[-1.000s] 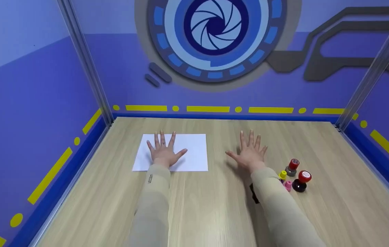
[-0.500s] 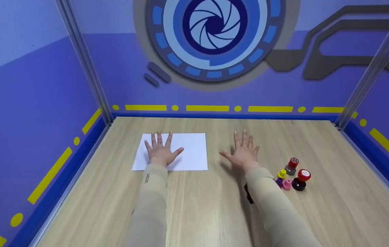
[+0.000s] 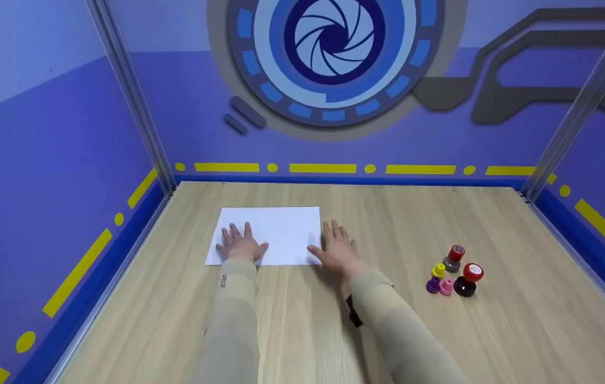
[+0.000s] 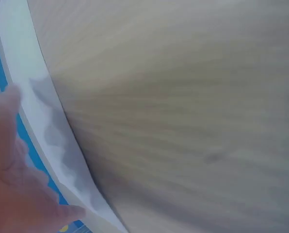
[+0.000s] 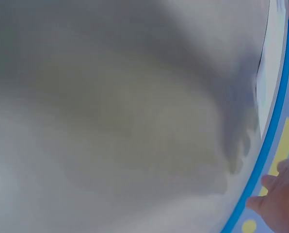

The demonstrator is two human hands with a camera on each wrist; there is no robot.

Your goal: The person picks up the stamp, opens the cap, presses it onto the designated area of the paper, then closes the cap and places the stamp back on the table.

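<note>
A blank white sheet of paper (image 3: 286,229) lies flat on the wooden table, left of the middle. My left hand (image 3: 241,247) is over the sheet's lower left part, fingers spread and holding nothing. In the left wrist view this hand (image 4: 13,184) throws a shadow onto the paper. Beside the sheet's right edge is my right hand (image 3: 338,252), palm down and fingers straight, its thumb reaching over that edge. The right wrist view shows the right hand (image 5: 282,196) with nothing in its fingers. Whether either hand touches the paper I cannot tell.
To the right stand a red-and-black stamp (image 3: 466,286) and a red-and-grey stamp (image 3: 452,263). Close by are small yellow (image 3: 438,271), purple (image 3: 433,285) and pink (image 3: 446,287) knobbed pieces. Blue panels (image 3: 323,152) wall the table's back and sides.
My right hand has moved left and nearer to me, up to the paper's right edge. My left hand has drawn back a little towards me. The purple piece has come into sight.
</note>
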